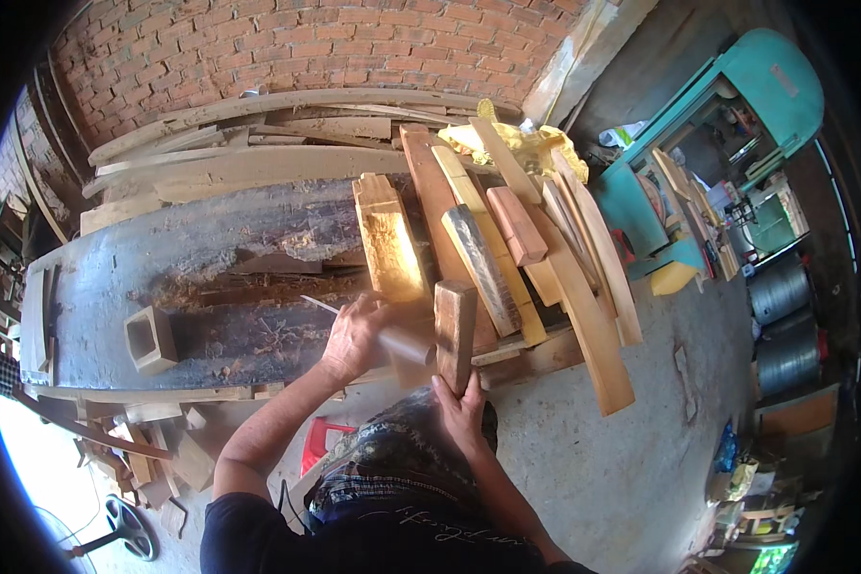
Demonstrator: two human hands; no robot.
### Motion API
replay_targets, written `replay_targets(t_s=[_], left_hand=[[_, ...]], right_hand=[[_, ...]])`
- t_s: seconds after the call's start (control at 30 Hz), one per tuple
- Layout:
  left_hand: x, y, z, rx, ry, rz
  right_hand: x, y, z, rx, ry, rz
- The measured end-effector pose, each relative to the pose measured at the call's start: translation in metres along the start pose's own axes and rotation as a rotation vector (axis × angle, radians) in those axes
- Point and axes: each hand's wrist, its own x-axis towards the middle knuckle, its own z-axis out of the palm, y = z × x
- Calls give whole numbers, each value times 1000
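My left hand (352,337) is closed around a chisel-like tool. Its thin blade (319,304) points to the upper left, and a thick pale cylindrical handle (407,345), somewhat blurred, sticks out on the right. In my right hand (460,404) a brown wooden block (454,330) stands nearly upright, gripped at its lower end, close beside the handle. Just beyond my left hand lies a thick timber piece (387,239) with a bright yellowish hollowed face. The dark, rough wooden slab (297,215) spreads out beneath it.
A small hollow wooden box (150,340) sits on the slab's left part. Several planks and blocks (517,225) lie to the right, near a yellow cloth (545,145). A teal machine (770,86) stands far right. Offcuts (193,464) and a red stool (321,442) are below the slab.
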Motion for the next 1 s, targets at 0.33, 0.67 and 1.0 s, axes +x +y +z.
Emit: replay_targets(t_s=[0.33,0.67,1.0], left_hand=[[20,6,-19,47,-23,70],[58,54,7,-504,-138,346],[83,56,26,-610,-6,239]], right_hand=[[9,-14,12,187,125,131],[-39,-28,-52,259,185,36],[-53,-63,-65,222,204,-14]])
